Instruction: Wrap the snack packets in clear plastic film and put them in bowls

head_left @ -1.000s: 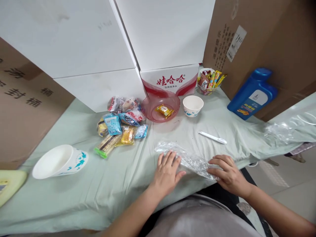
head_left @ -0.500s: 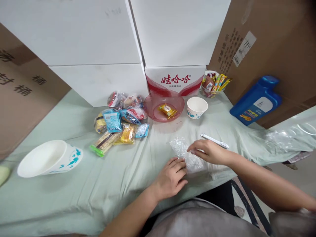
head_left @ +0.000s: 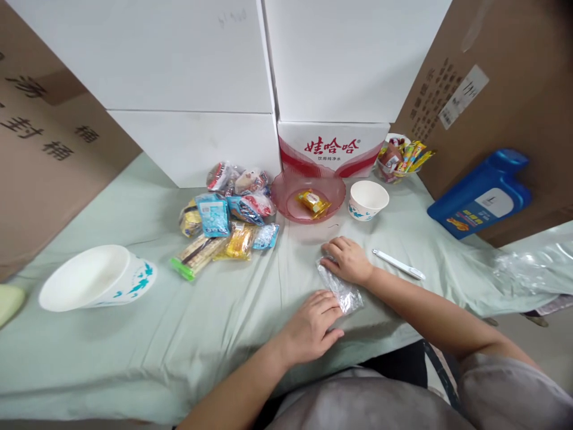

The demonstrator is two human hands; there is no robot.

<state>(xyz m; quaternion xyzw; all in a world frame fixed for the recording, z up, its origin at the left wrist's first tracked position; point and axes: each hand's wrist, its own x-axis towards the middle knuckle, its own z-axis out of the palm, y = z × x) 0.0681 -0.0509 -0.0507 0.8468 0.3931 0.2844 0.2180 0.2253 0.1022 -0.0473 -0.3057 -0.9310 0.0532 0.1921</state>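
Note:
A crumpled clear plastic bag point(head_left: 344, 294) lies on the green cloth point(head_left: 250, 310) in front of me. Palm down at its near left edge rests my left hand point(head_left: 313, 327), fingers stretched out and touching the plastic, thumb apart. My right hand point(head_left: 348, 260) lies over the bag's far end, its fingers extended and slightly bent, the thumb on the plastic. Part of the bag is hidden beneath this hand. To the right of it sits a white utility knife point(head_left: 398, 264). Beyond stand a pink translucent bowl point(head_left: 286, 209) with a yellow snack packet point(head_left: 313, 203) inside and a white paper cup point(head_left: 367, 202).
Several wrapped snacks point(head_left: 233, 209) are heaped left of the bowl. A large white paper tub point(head_left: 134, 280) lies tilted at the left. At the right are a blue bottle point(head_left: 478, 197) and a small container of snack sticks point(head_left: 398, 161). White boxes point(head_left: 192, 143) and brown cartons point(head_left: 505, 89) wall the back and sides.
My right hand has moved away from me and a little left, lowering onto the bag's far end. The plastic looks narrower and flatter. My left hand stays nearly in place; the view has shifted slightly.

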